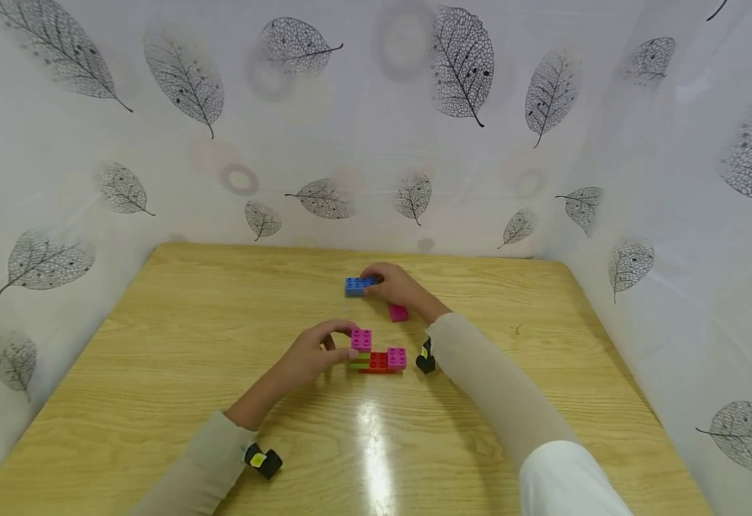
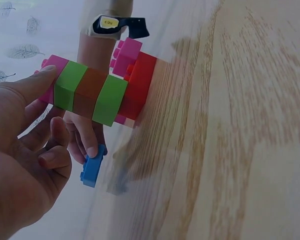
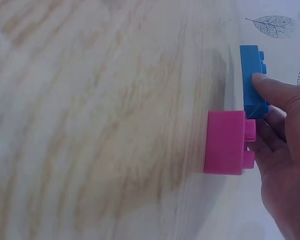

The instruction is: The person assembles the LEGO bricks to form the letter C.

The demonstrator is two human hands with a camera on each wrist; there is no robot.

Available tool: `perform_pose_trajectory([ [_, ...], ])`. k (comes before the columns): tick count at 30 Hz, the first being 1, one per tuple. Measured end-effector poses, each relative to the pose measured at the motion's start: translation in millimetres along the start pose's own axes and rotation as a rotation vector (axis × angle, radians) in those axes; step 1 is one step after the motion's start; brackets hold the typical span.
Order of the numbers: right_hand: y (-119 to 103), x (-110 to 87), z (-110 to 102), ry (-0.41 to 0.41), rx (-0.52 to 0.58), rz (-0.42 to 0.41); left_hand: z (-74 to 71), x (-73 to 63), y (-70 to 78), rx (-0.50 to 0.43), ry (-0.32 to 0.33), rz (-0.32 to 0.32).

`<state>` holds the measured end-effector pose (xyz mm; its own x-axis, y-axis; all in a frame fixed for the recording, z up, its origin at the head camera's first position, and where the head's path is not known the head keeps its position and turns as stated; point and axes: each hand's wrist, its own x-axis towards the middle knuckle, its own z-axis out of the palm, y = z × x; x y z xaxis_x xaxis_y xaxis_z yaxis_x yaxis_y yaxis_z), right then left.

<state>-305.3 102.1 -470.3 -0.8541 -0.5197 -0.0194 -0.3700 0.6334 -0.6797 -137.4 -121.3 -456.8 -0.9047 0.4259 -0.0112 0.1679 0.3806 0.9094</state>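
My left hand (image 1: 311, 355) pinches the pink brick (image 1: 361, 339) on top of a small tower, thumb on one side and fingers behind. Below that pink brick come a green brick (image 2: 70, 87), a brown brick (image 2: 89, 93) and another green brick (image 2: 110, 100). The tower stands on one end of a red brick (image 2: 141, 82), with a second pink brick (image 1: 396, 357) on its other end. Farther back, my right hand (image 1: 398, 285) grips a blue brick (image 1: 355, 287) between thumb and fingers. A loose pink brick (image 3: 225, 143) sits on the table near the right hand.
The wooden table (image 1: 156, 373) is bordered by a pale sheet (image 1: 363, 136) printed with dark leaves at the back and sides. Black wrist devices hang at the left cuff (image 1: 264, 461) and the right cuff (image 1: 425, 357). The right forearm crosses beside the tower.
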Motion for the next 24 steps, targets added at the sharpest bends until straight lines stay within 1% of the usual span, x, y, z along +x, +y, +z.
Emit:
perform_pose_trajectory([
  [4,0.1,-3.8,-0.2,0.017,0.004,-0.039,0.3,0.1,-0.4,0.003,0.001,0.004],
  [11,-6.4,-18.3,-3.0,0.036,0.057,-0.06,0.7,-0.3,-1.6,-0.003,0.005,0.004],
  [14,-9.8,-26.4,-3.2,0.034,0.072,-0.083,0.5,-0.8,-1.8,-0.004,0.011,0.0],
  [18,-13.1,-39.2,-2.9,0.037,0.103,-0.091,0.2,-1.2,-1.8,0.003,0.011,-0.001],
  [21,-17.3,-50.7,-3.6,0.054,0.136,-0.084,0.2,-1.1,-1.3,0.011,0.01,-0.006],
  [24,-22.1,-62.7,-5.0,0.076,0.157,-0.097,0.4,-0.8,-0.5,0.011,0.008,-0.008],
])
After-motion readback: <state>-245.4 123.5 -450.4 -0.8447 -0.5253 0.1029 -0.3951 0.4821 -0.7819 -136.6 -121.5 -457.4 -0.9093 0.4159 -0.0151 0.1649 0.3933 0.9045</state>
